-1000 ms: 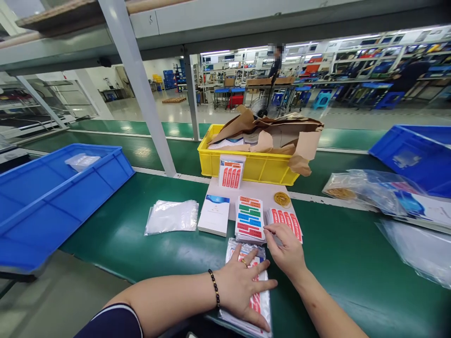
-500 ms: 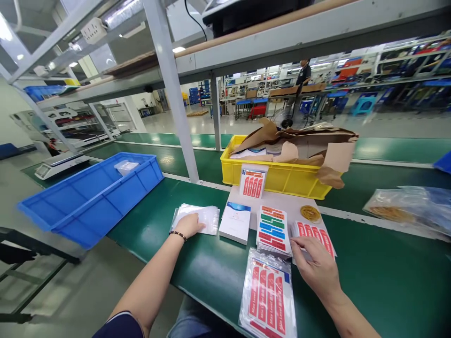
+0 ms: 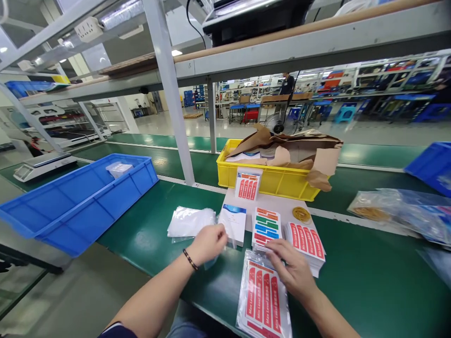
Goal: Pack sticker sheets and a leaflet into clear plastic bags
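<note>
My left hand (image 3: 207, 244) is closed on a thin clear plastic bag, pinched and lifted just right of the stack of clear bags (image 3: 190, 222). My right hand (image 3: 294, 272) rests with fingers curled at the front edge of the multicolour sticker stack (image 3: 266, 226), its fingertips on the sheets. A filled bag of red stickers (image 3: 264, 298) lies in front of me. A red sticker stack (image 3: 306, 241) sits to the right, a white booklet stack (image 3: 233, 222) between the bags and stickers.
A yellow bin (image 3: 268, 180) holding brown paper stands behind, with a red sticker card (image 3: 247, 186) leaning on it. Rubber bands (image 3: 301, 214) lie nearby. A blue crate (image 3: 75, 199) sits left, plastic bags (image 3: 398, 211) right. A metal post (image 3: 172, 103) rises ahead.
My left hand left the filled sticker bag, reached to the clear bag stack, and now has pulled one bag toward the middle. My right hand shifted from the red stack to the multicolour stack.
</note>
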`<action>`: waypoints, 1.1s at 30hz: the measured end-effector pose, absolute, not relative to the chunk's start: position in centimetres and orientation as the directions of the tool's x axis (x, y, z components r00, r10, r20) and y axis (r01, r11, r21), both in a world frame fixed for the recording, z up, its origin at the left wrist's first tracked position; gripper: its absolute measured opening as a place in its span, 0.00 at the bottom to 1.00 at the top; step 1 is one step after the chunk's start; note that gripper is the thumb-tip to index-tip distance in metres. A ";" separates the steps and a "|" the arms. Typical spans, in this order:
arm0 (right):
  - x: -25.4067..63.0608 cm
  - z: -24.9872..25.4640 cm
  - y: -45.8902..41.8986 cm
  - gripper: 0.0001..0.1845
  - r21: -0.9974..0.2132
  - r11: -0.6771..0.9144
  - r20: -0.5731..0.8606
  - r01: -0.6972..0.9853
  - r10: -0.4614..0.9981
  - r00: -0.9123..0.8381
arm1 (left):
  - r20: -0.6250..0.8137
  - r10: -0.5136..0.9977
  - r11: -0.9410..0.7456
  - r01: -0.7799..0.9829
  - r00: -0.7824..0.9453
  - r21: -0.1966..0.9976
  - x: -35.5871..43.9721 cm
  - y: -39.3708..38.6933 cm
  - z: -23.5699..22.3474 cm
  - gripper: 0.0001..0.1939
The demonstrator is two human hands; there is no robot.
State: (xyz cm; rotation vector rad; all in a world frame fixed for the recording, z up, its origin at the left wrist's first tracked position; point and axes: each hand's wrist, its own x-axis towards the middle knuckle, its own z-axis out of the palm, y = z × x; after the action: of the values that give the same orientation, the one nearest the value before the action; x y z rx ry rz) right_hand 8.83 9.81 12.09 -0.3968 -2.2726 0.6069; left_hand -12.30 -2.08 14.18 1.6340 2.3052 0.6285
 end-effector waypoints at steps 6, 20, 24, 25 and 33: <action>7.0 11.3 7.6 0.21 -0.553 0.748 0.336 0.366 0.602 -0.724 | 0.151 0.979 0.021 0.809 -0.135 0.588 -6.3 0.5 13.8 0.10; 7.6 10.4 8.3 0.12 -0.570 0.747 0.304 0.342 0.579 -0.757 | -0.017 0.965 0.051 0.123 -0.261 0.991 -5.9 3.0 9.9 0.12; 7.8 10.7 8.4 0.09 -0.634 0.686 0.235 0.357 0.611 -0.756 | 0.012 0.976 0.034 0.205 -0.218 0.978 -5.9 2.6 10.1 0.13; 7.8 10.7 8.4 0.10 -0.648 0.680 0.237 0.343 0.608 -0.758 | 0.014 0.978 0.036 0.233 -0.207 0.972 -6.0 2.5 10.2 0.13; 7.4 9.9 8.3 0.15 -0.373 0.789 0.375 0.489 0.610 -0.698 | 0.031 0.990 0.056 0.583 -0.139 0.811 -6.0 1.7 11.3 0.14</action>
State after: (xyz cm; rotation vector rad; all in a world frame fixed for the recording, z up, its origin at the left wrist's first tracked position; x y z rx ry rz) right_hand 7.40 8.29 9.89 -0.8207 -2.4908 0.3366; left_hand -5.96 1.74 11.32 1.5734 1.7805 0.9419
